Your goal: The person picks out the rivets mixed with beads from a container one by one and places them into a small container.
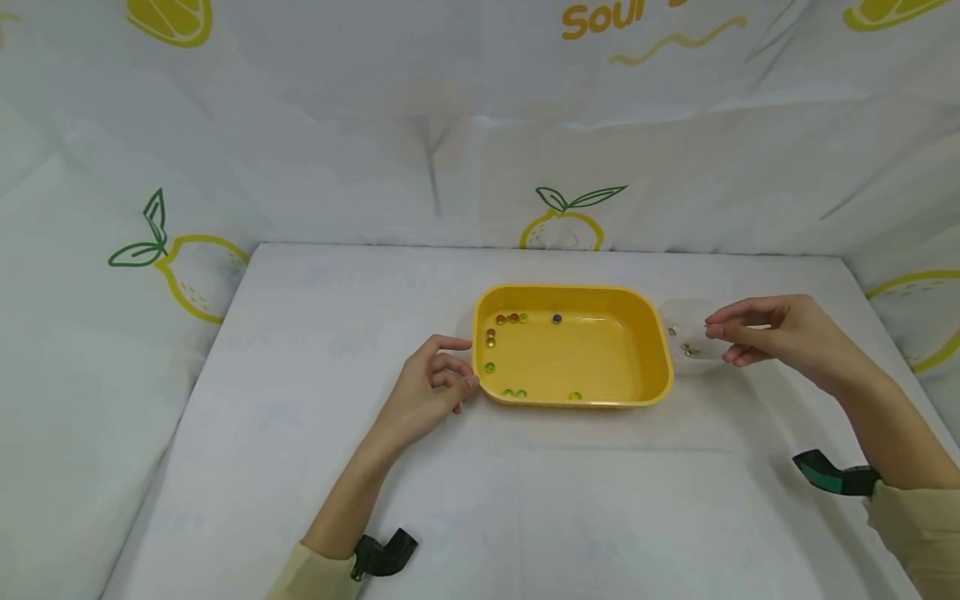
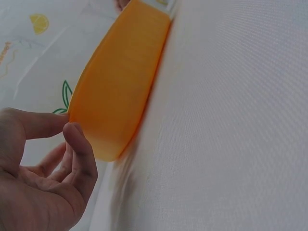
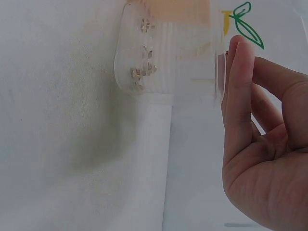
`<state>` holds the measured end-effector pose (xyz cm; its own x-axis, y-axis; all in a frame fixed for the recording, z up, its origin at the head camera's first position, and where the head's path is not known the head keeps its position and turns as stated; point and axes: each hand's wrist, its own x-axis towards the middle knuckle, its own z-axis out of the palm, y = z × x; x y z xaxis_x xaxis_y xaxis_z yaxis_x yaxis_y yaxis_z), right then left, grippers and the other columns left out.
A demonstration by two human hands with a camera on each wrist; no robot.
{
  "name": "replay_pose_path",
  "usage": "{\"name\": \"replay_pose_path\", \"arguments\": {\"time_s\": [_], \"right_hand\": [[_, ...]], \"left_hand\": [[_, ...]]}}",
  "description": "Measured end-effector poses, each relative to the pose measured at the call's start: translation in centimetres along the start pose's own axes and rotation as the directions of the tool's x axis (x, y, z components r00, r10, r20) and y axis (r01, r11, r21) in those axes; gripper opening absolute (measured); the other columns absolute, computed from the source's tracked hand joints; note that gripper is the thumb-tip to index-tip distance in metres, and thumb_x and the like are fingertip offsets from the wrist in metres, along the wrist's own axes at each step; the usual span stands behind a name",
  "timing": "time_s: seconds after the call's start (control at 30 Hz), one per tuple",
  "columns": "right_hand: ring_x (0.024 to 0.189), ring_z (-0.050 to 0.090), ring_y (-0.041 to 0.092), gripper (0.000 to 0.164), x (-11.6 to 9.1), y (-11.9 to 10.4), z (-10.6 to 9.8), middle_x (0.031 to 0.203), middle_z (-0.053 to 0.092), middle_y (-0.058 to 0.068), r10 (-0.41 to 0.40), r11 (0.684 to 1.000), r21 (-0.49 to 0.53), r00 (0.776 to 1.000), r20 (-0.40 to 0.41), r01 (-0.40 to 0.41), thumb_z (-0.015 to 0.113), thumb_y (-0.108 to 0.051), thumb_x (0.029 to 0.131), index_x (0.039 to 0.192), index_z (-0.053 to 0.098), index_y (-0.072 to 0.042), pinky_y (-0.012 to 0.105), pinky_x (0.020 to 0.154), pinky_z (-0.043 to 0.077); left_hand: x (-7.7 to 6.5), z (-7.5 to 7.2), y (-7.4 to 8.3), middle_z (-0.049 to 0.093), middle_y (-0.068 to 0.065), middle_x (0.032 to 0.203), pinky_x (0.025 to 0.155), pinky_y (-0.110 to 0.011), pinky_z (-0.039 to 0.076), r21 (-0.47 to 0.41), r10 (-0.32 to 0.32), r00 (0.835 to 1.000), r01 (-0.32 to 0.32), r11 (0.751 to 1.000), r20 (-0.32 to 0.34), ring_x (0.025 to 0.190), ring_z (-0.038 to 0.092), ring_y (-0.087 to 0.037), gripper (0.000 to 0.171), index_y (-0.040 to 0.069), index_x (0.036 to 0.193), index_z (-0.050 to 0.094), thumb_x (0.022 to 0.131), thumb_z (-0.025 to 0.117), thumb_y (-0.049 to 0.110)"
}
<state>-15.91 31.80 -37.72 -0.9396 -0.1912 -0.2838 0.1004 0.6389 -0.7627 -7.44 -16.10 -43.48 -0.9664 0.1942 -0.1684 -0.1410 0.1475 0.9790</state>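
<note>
A yellow tray [image 1: 622, 367] holds several small round glass beads: amber ones [image 1: 491, 337] and green ones [image 1: 490, 367] along its left and near sides, and a blue one [image 1: 557, 319] toward the back. My left hand [image 1: 431, 383] touches the tray's left rim, index finger and thumb against its outside. To the tray's right stands a clear plastic container [image 3: 192, 72] with several small gold-brown shiny pieces [image 3: 144, 72] at its bottom. At its right rim, my right hand [image 1: 780, 337] pinches a tiny bead-like piece, mostly hidden by the fingertips.
A white cloth covers the table [image 1: 600, 508]. Behind and beside it hangs a white sheet [image 1: 337, 150] printed with lemons. Each wrist wears a black camera mount [image 1: 386, 554].
</note>
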Motion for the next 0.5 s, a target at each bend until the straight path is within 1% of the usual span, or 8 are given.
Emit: {"name": "replay_pose_path", "arguments": {"time_s": [0.5], "right_hand": [[0.076, 0.078, 0.023, 0.028, -0.07, 0.03, 0.06, 0.099, 0.082, -0.015, -0.016, 1.0, -0.004, 1.0, -0.003, 0.016, 0.072, -0.018, 0.106, 0.125, 0.073, 0.002, 0.028, 0.071, 0.068]], "left_hand": [[-0.02, 0.0, 0.01, 0.072, -0.015, 0.107, 0.066, -0.026, 0.059, -0.002, 0.001, 1.0, -0.001, 1.0, 0.005, 0.079, 0.065, -0.027, 0.047, 0.011, 0.143, 0.057, 0.098, 0.071, 0.004]]}}
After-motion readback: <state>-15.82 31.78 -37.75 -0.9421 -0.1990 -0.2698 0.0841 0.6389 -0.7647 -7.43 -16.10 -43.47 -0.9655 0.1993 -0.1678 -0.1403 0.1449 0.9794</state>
